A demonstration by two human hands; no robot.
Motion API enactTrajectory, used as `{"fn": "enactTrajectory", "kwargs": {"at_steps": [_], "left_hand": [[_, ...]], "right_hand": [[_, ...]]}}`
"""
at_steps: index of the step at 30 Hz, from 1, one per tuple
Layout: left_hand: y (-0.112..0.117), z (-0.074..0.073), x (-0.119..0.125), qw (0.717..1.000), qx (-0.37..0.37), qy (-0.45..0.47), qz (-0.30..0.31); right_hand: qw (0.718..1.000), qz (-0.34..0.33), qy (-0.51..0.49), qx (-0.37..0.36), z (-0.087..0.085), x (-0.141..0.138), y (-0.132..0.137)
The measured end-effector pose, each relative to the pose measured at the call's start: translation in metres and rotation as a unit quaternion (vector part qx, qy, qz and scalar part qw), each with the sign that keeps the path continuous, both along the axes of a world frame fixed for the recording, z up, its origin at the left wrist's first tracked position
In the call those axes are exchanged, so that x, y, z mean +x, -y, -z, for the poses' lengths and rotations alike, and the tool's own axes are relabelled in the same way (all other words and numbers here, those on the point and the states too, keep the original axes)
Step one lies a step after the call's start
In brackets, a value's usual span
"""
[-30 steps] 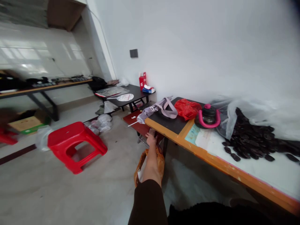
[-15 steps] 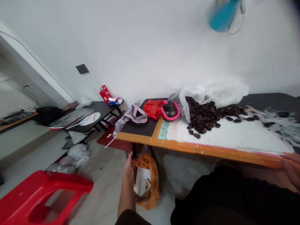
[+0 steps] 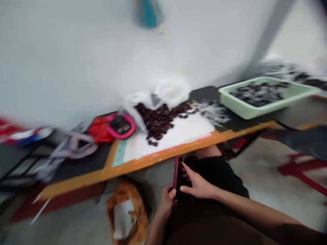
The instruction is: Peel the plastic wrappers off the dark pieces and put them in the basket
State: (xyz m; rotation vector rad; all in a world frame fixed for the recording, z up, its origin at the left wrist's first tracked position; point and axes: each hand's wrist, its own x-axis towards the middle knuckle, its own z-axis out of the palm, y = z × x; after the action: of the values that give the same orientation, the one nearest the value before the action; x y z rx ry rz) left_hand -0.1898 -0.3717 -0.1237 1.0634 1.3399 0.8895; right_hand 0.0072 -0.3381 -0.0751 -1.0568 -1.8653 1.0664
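Note:
The picture is smeared by motion. My left hand (image 3: 167,200) grips the lower edge of a phone in a pink case (image 3: 176,172), held upright over my lap just below the table's orange edge (image 3: 163,157). My right hand (image 3: 196,183) lies against the phone's dark screen with its fingers stretched out. On the table above lies a pile of small dark pieces (image 3: 159,120) spilling from a clear plastic bag (image 3: 168,92) onto a white sheet (image 3: 176,134).
A pale green tray (image 3: 265,97) with dark pieces stands at the table's right end. A pink-rimmed black object (image 3: 122,125), a red bag (image 3: 98,131) and a grey strap (image 3: 73,144) lie at the left. An orange bag (image 3: 126,212) sits on the floor. Red stool legs (image 3: 301,170) show at right.
The view has swung right, off the red stool and side tables. My left hand left the orange bag on the floor and now holds a phone; my right hand came off the table edge onto the phone.

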Motion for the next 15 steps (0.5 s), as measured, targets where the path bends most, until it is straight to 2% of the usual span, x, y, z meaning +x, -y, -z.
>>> {"fn": "enactTrajectory", "kwargs": {"at_steps": [1, 2, 3, 5, 7, 9, 11, 13, 15], "left_hand": [[-0.014, -0.013, 0.026, 0.996, 0.038, -0.037, 0.07], [-0.027, -0.025, 0.051, 0.987, 0.081, -0.078, 0.115], [-0.037, -0.036, 0.075, 0.975, 0.112, -0.107, 0.158], [-0.05, -0.054, 0.116, 0.953, 0.156, -0.115, 0.232], [-0.057, -0.065, 0.146, 0.93, 0.184, -0.096, 0.304], [-0.061, -0.069, 0.163, 0.911, 0.2, -0.089, 0.349], [-0.067, -0.066, 0.17, 0.91, 0.197, -0.099, 0.352], [-0.074, -0.059, 0.17, 0.918, 0.185, -0.116, 0.331], [-0.081, -0.05, 0.168, 0.925, 0.171, -0.128, 0.313]], "right_hand": [[0.998, 0.023, -0.053, -0.039, 0.002, 0.005, -0.001], [0.987, 0.075, -0.116, -0.078, 0.004, 0.014, -0.002], [0.967, 0.13, -0.188, -0.114, 0.006, 0.026, -0.002], [0.898, 0.215, -0.331, -0.192, 0.009, 0.06, -0.001], [0.817, 0.251, -0.443, -0.271, 0.013, 0.103, 0.002], [0.757, 0.288, -0.487, -0.326, 0.019, 0.153, 0.005], [0.718, 0.364, -0.477, -0.353, 0.03, 0.203, 0.005], [0.712, 0.409, -0.413, -0.394, 0.044, 0.245, -0.001], [0.715, 0.411, -0.365, -0.431, 0.058, 0.274, -0.012]]}}
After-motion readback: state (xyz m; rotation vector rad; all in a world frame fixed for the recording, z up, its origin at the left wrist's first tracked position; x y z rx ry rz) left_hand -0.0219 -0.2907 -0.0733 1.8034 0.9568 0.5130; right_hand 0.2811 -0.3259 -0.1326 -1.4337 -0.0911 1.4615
